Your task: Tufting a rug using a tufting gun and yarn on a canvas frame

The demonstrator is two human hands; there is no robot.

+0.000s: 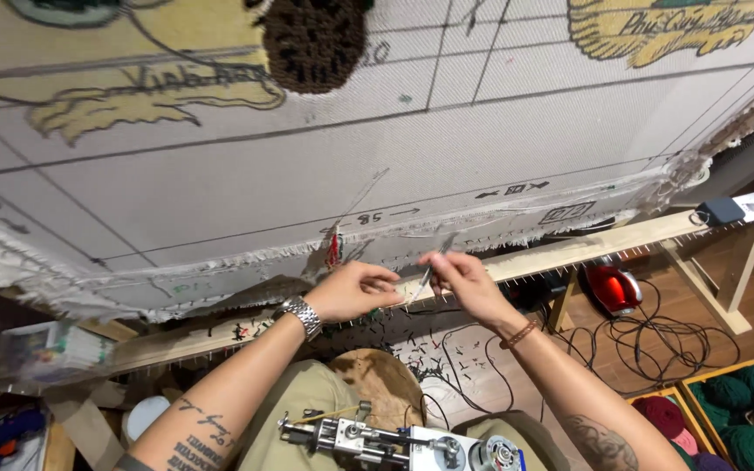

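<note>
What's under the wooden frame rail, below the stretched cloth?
Under the wooden rail a red appliance sits on the floor among tangled black cables, with yarn balls in a crate further right. The left hand and right hand cover the middle stretch.

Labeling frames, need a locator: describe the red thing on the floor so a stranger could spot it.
Start at the big white cloth stretched on the wooden frame. Follow the frame's bottom rail right, past the right hand, then look just under it on the floor. The glossy red device lies beside tangled black cables, the only shiny red item there.
</note>
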